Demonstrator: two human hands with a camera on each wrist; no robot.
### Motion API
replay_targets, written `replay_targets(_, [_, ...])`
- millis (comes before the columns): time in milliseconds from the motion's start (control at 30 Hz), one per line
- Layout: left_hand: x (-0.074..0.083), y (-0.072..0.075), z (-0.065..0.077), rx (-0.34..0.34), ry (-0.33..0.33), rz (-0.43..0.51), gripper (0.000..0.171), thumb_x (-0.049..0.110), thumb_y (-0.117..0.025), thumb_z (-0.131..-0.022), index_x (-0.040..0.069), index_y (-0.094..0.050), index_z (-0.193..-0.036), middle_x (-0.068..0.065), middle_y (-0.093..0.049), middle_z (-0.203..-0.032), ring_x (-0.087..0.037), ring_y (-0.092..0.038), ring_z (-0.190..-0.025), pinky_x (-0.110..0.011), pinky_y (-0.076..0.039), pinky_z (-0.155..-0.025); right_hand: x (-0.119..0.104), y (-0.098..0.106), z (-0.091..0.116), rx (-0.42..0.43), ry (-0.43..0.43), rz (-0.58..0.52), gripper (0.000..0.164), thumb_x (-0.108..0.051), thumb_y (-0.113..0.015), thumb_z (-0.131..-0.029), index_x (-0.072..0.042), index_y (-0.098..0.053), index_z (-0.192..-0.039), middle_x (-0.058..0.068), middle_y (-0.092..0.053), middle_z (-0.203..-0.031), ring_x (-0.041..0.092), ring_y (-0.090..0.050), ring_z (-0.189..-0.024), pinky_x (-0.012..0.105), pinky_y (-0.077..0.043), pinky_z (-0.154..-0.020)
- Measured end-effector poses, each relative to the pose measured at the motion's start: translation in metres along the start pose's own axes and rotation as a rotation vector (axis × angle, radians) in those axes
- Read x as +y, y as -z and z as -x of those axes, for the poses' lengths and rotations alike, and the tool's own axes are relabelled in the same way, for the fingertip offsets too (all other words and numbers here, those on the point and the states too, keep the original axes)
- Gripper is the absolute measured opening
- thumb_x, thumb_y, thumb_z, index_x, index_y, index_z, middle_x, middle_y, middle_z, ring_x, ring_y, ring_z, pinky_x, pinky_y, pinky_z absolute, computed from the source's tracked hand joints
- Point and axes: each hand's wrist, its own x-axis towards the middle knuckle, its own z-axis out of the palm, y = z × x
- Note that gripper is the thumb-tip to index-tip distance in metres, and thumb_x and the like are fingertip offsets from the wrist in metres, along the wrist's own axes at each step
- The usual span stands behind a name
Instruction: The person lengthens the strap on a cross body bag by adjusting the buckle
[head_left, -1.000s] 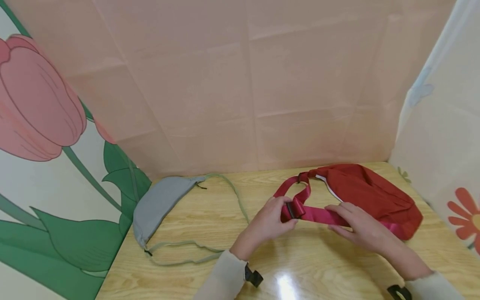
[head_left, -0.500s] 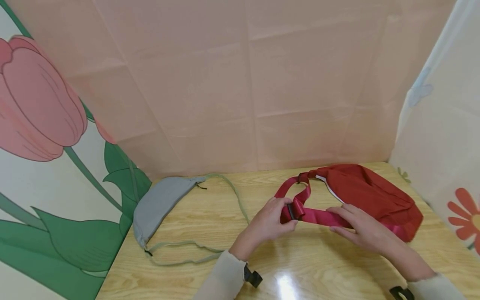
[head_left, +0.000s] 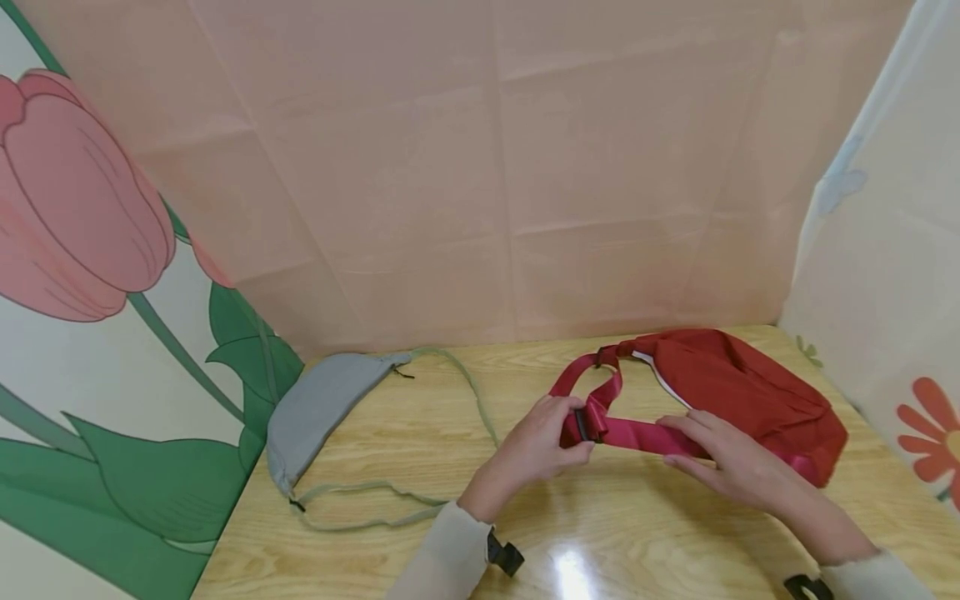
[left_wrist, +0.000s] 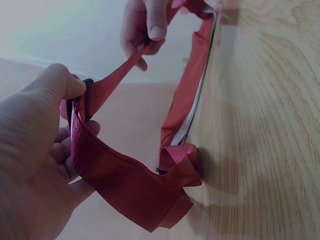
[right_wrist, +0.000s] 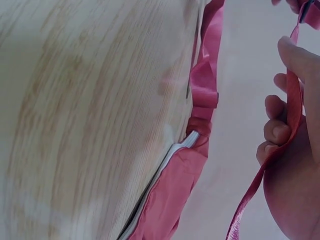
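A red waist bag [head_left: 738, 379] with a pale zip lies at the right of the table, its crimson strap [head_left: 633, 433] lifted in front of it. My left hand [head_left: 536, 437] pinches the strap at a black buckle [head_left: 583, 423], thumb and fingers on either side; the left wrist view shows the buckle [left_wrist: 86, 100] under the thumb. Below it hangs a loop of strap [left_wrist: 130, 192]. To the right, my right hand [head_left: 731, 462] holds the strap between thumb and fingers. In the right wrist view the strap [right_wrist: 295, 100] runs across the curled fingers [right_wrist: 276, 131].
A grey waist bag [head_left: 318, 412] lies at the left of the wooden table [head_left: 360, 567], its thin greenish strap [head_left: 375, 486] looping toward my left forearm. A pinkish sheet [head_left: 420, 183] stands behind the table, with a flowered panel [head_left: 885, 333] at the right.
My right hand has shifted slightly to the right along or with the strap. The left hand and buckle stay almost in place; the grey bag has not moved.
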Motion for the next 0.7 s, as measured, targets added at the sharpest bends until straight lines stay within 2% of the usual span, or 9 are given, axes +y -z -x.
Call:
replay_targets(467, [0.0001, 0.0002, 0.0011, -0.006, 0.038, 0.004, 0.054, 0.038, -0.07, -0.094, 0.016, -0.052, -0.14, 0.004, -0.056, -0.128, -0.006, -0.048, -0.108, -0.02, -0.048, -0.089, 0.0038, 0.0003, 0.0042, 0.015, 0.007, 0.007, 0.048, -0.026, -0.086, -0.081, -0.018, -0.066, -0.124, -0.014, -0.058, -0.102, 0.003, -0.052, -0.089, 0.025, -0.049, -0.074])
replay_targets(700, [0.0002, 0.0003, 0.001, -0.01, 0.032, -0.002, 0.053, 0.038, -0.07, -0.095, 0.016, -0.051, -0.14, 0.005, -0.056, -0.126, -0.006, -0.048, -0.107, -0.019, -0.048, -0.087, 0.0055, 0.0, 0.0073, 0.014, -0.009, 0.006, 0.049, -0.028, -0.086, -0.081, -0.02, -0.066, -0.125, -0.014, -0.059, -0.103, 0.003, -0.053, -0.09, 0.025, -0.048, -0.076])
